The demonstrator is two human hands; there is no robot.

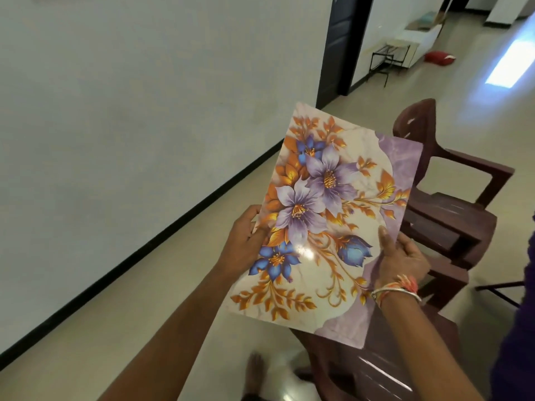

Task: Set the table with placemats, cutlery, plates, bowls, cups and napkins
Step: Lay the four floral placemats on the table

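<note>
I hold a glossy placemat in the air in front of me, printed with purple and blue flowers and orange leaves on a pale marbled ground. My left hand grips its left edge, thumb on the printed face. My right hand grips the right edge, with bangles and an orange thread on the wrist. A second mat edge seems to show behind the first at the top right. No table, cutlery or dishes are in view.
Dark brown plastic chairs stand stacked to the right, another chair below the mat. A white wall with black skirting runs on the left. A dark door, a small metal stand and a red cushion lie farther back.
</note>
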